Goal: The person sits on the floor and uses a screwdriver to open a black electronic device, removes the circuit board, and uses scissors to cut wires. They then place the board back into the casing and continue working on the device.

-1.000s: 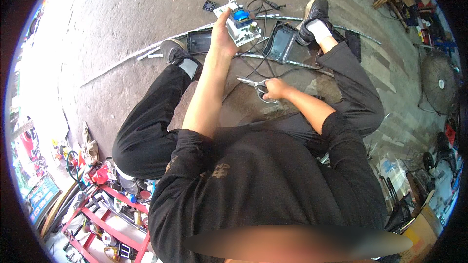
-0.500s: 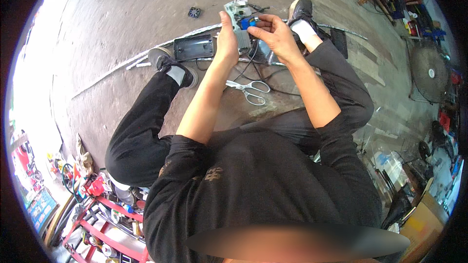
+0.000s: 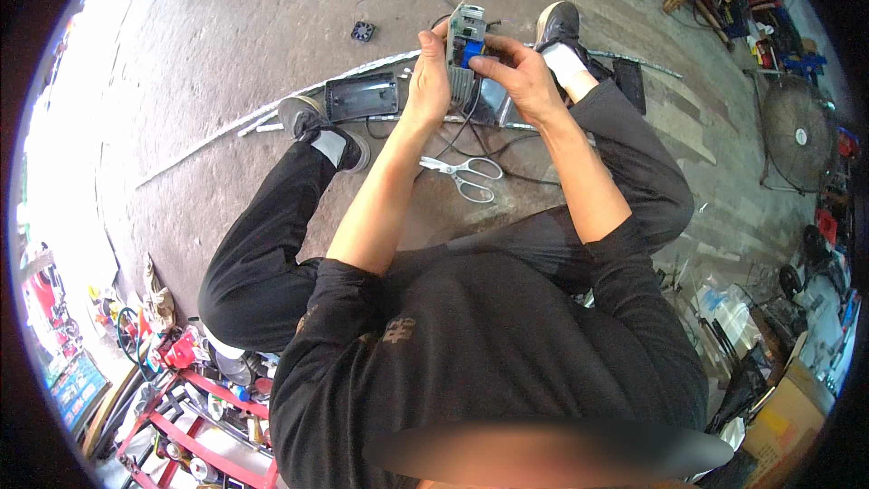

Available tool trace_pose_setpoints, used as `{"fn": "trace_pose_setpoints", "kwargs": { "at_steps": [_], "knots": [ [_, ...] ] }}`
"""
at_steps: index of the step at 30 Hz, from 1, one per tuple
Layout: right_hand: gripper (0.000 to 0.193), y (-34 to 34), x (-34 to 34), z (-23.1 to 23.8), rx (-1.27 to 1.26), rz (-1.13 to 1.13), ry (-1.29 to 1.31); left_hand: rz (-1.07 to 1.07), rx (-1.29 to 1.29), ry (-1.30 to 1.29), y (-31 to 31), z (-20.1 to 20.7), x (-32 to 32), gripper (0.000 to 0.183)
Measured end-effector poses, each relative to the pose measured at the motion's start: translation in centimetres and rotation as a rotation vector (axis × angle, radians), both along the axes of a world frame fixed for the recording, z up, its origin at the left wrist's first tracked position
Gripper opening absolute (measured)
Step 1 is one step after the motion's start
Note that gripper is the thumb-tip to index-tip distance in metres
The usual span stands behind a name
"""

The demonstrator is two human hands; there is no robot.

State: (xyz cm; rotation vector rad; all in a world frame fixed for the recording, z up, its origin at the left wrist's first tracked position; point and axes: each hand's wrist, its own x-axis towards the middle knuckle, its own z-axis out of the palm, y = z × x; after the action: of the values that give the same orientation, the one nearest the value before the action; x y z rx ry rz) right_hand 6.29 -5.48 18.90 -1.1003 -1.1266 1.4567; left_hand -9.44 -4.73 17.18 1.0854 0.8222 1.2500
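A circuit board (image 3: 459, 32) with white and green parts, a blue component (image 3: 472, 52) and a grey finned heatsink (image 3: 462, 86) is held up between my hands, tilted on edge. My left hand (image 3: 429, 86) is closed on its left side, thumb up and fingers mostly hidden behind it. My right hand (image 3: 525, 80) grips the right side, thumb against the board by the blue component. Below lie silver scissors (image 3: 450, 168), handles spread. An open black plastic casing (image 3: 362, 97) rests on the floor left of my left hand.
A small black cooling fan (image 3: 363, 31) lies beyond the casing. Black cables (image 3: 525, 175) trail near the scissors. A long silvery strip (image 3: 217, 140) crosses the floor by my shoes. A standing fan (image 3: 798, 136) is far right; a red rack (image 3: 217, 453) with clutter is lower left.
The circuit board has swung more upright and moved slightly right, showing more of its component side. My left hand has shifted a little right, and my right thumb has come onto the board.
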Motion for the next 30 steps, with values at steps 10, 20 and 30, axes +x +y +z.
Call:
{"fn": "trace_pose_setpoints", "kwargs": {
  "at_steps": [10, 20, 30],
  "knots": [
    [0.039, -0.1, 0.5, 0.0, -0.045, -0.047, 0.111, -0.073, -0.166, -0.133, 0.7, -0.9, -0.6, 0.082],
    [0.037, 0.6, 2.3, -2.8, -0.152, 0.076, 0.502, -0.174, -0.163, -0.102, 0.8, 0.1, -1.9, 0.055],
    [0.038, 0.3, 2.1, -3.2, -0.116, 0.095, 0.720, -0.124, 0.063, 0.246, 0.2, 1.0, -1.4, 0.091]
  ]
}}
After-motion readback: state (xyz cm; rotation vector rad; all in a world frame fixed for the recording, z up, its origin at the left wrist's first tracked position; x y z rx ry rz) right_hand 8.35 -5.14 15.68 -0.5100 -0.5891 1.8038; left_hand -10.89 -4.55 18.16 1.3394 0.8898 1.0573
